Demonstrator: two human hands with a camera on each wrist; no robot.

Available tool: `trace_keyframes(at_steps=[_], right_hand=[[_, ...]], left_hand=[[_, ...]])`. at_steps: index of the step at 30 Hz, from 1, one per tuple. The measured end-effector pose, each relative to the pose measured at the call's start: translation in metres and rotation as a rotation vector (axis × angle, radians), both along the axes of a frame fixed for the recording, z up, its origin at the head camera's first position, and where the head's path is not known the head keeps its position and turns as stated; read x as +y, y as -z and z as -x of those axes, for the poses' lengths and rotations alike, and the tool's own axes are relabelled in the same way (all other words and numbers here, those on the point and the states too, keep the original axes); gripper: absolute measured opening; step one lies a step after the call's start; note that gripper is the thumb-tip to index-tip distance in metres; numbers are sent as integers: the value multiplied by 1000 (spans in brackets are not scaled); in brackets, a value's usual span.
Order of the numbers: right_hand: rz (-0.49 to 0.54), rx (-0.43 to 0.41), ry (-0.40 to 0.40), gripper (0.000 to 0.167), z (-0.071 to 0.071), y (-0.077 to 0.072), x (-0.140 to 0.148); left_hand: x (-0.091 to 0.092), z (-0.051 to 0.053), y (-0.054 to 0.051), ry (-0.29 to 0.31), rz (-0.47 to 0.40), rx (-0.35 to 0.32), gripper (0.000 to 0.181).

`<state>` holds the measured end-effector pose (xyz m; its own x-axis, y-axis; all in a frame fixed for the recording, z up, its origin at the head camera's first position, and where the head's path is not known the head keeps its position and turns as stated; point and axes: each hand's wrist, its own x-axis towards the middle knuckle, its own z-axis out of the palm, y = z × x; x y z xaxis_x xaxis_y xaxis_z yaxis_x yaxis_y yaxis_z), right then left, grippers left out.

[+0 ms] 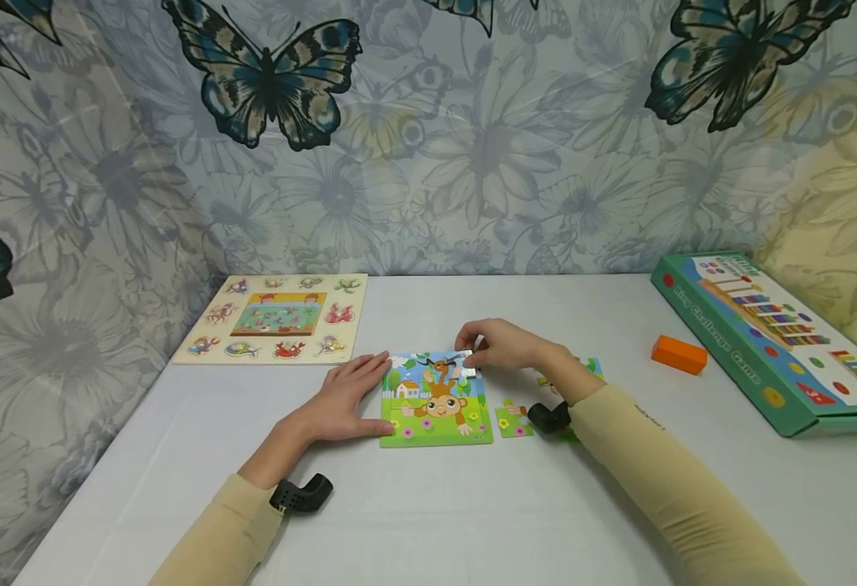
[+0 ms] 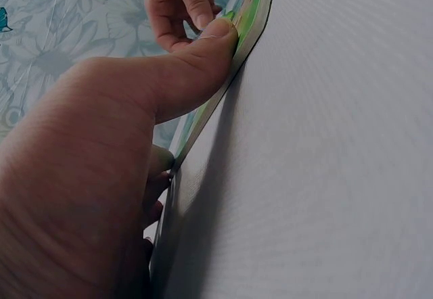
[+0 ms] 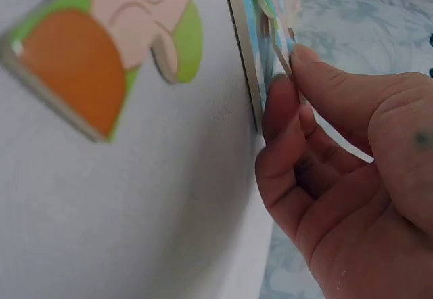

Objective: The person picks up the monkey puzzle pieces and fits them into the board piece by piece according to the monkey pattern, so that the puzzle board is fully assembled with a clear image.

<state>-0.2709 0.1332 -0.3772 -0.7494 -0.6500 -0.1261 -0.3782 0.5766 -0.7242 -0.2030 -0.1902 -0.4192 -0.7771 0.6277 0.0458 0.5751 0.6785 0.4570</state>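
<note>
A square picture puzzle (image 1: 439,419) with a cartoon monkey, a house and flowers lies mid-table. Along its left side rests my left hand (image 1: 343,403), fingers extended. Its thumb (image 2: 203,55) touches the puzzle's edge in the left wrist view. Over the upper right corner, my right hand (image 1: 505,343) pinches a thin puzzle piece (image 3: 280,52) between thumb and fingers. That piece stands tilted against the board in the right wrist view, and most of its picture is hidden. Loose puzzle pieces (image 1: 513,421) lie right of the board, partly covered by the right forearm.
A cream board (image 1: 340,317) with sea-animal pictures lies at the back left. To the right are an orange block (image 1: 679,354) and a green game box (image 1: 736,342). A butterfly-patterned cloth (image 1: 428,163) hangs behind the white table (image 1: 413,513).
</note>
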Motion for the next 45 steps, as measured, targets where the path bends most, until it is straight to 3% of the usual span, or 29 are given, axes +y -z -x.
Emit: trace_keyframes(at_steps=[7,19,37,45], right_hand=[[-55,66,18,14,0,2,-3],[-125,154,-82,33,-7,1,-7],[-146,157,-144,28,-4,-5,-6],[-90,139,-69,29,-3,-9,7]], left_hand=[[0,0,0,1,-8,1,101],[0,-1,-1,-4,-7,-4,100],[0,1,0,1,8,1,100],[0,1,0,2,10,0,100]])
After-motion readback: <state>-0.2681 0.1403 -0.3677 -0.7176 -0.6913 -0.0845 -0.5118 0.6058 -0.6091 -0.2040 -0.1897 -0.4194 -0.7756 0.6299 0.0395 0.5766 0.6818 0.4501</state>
